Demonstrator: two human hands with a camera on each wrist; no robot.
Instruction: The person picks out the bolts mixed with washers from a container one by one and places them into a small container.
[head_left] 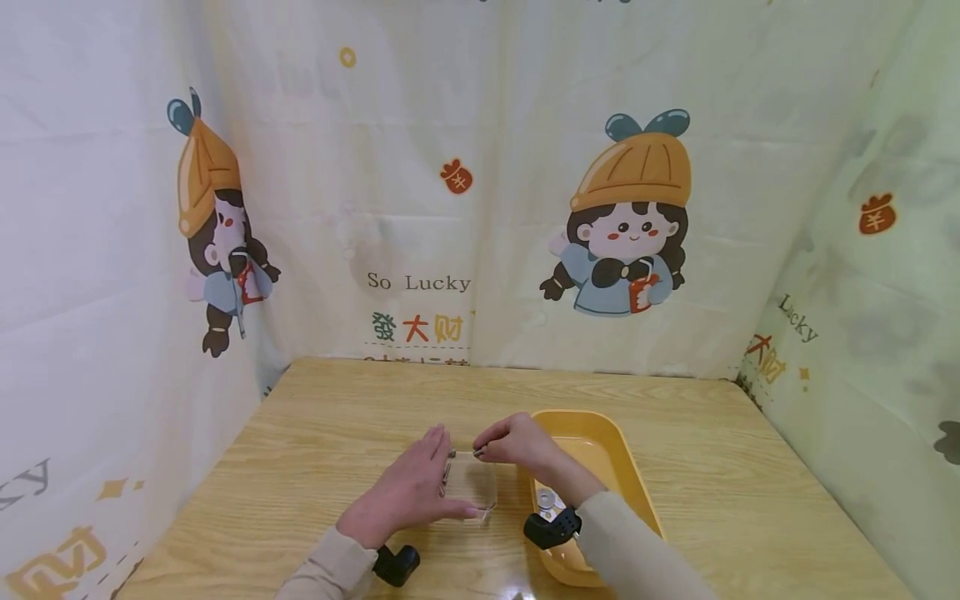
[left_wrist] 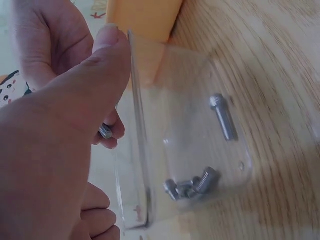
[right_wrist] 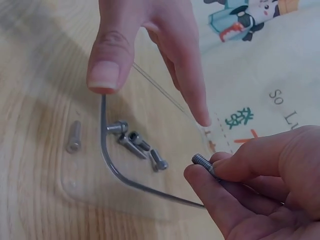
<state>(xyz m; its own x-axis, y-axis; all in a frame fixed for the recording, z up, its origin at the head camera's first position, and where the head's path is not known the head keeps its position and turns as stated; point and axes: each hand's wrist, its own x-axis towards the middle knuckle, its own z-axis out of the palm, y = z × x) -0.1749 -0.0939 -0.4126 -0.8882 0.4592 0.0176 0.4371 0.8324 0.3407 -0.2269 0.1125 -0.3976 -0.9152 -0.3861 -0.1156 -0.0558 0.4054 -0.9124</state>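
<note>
A clear plastic box (head_left: 480,479) stands on the wooden table, with several metal socket-head screws (right_wrist: 134,145) lying loose in it. My left hand (head_left: 405,492) grips the box from the left, its thumb on the near rim and its fingers at the far side. Over the box's far right edge, my right hand (head_left: 521,442) pinches one screw (right_wrist: 202,162) between thumb and fingertips. In the left wrist view that screw's threaded end (left_wrist: 105,131) pokes out from the fingers. A longer screw (left_wrist: 223,117) lies apart from the cluster inside the box.
Right of the box, under my right forearm, a yellow tray (head_left: 630,454) sits on the table. It holds a round washer (head_left: 546,498) and other small parts, partly hidden by the wrist camera (head_left: 551,529). Printed cloth (head_left: 525,250) hangs behind and at both sides.
</note>
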